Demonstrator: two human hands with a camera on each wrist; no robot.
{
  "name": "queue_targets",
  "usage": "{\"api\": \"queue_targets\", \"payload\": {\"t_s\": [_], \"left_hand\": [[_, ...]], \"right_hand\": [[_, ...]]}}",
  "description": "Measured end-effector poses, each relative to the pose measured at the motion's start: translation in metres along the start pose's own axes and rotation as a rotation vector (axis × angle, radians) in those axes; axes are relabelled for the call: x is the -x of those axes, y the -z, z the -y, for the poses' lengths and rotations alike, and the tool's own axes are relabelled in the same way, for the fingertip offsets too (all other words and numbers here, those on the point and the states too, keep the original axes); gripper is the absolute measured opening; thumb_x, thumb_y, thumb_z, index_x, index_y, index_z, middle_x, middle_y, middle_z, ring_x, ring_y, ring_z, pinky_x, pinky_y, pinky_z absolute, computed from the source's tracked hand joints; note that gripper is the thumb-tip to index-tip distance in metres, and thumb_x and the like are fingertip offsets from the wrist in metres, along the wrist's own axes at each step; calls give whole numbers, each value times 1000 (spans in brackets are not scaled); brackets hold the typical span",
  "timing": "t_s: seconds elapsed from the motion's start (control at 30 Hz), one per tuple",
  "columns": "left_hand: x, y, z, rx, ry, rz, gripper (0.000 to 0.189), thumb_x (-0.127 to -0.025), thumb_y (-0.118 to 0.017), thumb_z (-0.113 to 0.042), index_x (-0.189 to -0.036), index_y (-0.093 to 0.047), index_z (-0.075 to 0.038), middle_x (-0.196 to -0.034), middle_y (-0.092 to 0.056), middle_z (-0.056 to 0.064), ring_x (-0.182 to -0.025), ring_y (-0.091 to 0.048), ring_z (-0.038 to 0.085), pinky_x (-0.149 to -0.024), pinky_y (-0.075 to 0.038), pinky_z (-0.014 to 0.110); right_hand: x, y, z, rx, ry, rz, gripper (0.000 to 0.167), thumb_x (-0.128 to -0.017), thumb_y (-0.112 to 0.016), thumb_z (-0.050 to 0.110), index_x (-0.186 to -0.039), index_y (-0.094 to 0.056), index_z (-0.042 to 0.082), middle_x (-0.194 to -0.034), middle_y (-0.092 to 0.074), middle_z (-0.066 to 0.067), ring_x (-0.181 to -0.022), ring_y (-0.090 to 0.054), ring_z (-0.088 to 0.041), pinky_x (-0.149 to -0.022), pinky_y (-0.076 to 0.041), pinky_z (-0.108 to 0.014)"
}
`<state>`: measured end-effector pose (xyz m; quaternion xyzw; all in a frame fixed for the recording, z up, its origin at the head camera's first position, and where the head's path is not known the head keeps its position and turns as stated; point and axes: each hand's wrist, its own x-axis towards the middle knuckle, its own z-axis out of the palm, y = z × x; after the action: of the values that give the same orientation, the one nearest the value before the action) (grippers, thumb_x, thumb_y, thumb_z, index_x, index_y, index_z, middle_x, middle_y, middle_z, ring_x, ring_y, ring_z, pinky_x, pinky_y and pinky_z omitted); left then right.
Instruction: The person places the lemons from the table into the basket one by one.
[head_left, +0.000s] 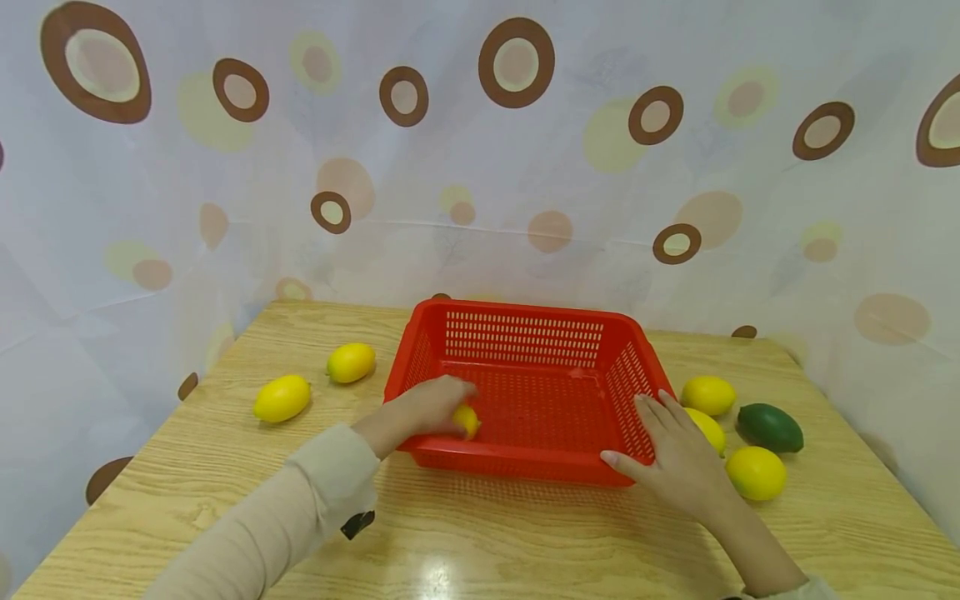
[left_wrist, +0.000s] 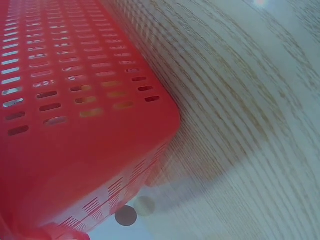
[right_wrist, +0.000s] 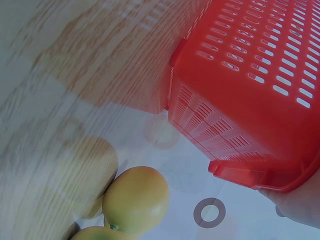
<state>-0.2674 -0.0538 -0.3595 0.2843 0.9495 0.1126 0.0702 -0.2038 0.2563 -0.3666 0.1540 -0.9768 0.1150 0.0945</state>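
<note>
A red plastic basket (head_left: 525,458) with slotted walls stands in the middle of the wooden table. My left hand (head_left: 431,404) reaches over its front left corner and holds a yellow lemon (head_left: 468,421) low inside, the fingers blurred and partly covering the fruit. Through the slots of the basket wall (left_wrist: 80,145) some yellow shows in the left wrist view. With fingers spread and fairly straight, my right hand (head_left: 678,454) rests on the rim at the front right corner, thumb along the front edge. A bit of that hand touches the basket rim (right_wrist: 300,180) in the right wrist view.
Two lemons, one nearer (head_left: 282,398) and one farther back (head_left: 351,363), lie left of the basket. To its right sit a back lemon (head_left: 708,395), a partly hidden lemon (head_left: 707,429), a front lemon (head_left: 756,473) and a dark green fruit (head_left: 770,427). A patterned curtain (head_left: 480,167) hangs behind the table.
</note>
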Motion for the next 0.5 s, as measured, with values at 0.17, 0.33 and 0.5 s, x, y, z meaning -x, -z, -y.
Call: {"api": "queue_targets", "payload": {"t_s": [0.17, 0.33, 0.5], "left_hand": [[0, 1, 1, 6, -12, -26, 47, -81, -71, -20, -121, -56, 0, -119, -62, 15, -101, -56, 23, -94, -47, 37], [2, 2, 1, 4, -8, -64, 46, -84, -68, -27, -121, -57, -3, -119, -61, 12, -104, -56, 22, -95, -48, 37], [5, 4, 1, -2, 1, -119, 50, -86, -65, -31, -127, -54, -5, -127, -58, 9, -119, -52, 23, -102, -43, 37]], "right_hand": [[0, 0, 0, -3, 3, -2, 89, -82, -54, 60, -138, -35, -7, -142, -38, -27, -134, -25, -45, -105, -26, -63], [0, 0, -1, -4, 3, 1, 90, -83, -54, 60, -138, -35, -7, -142, -38, -27, -134, -25, -45, -105, -26, -63], [0, -1, -1, -4, 6, 4, 90, -82, -54, 60, -138, -35, -8, -142, -38, -28, -134, -25, -45, -105, -25, -63]]}}
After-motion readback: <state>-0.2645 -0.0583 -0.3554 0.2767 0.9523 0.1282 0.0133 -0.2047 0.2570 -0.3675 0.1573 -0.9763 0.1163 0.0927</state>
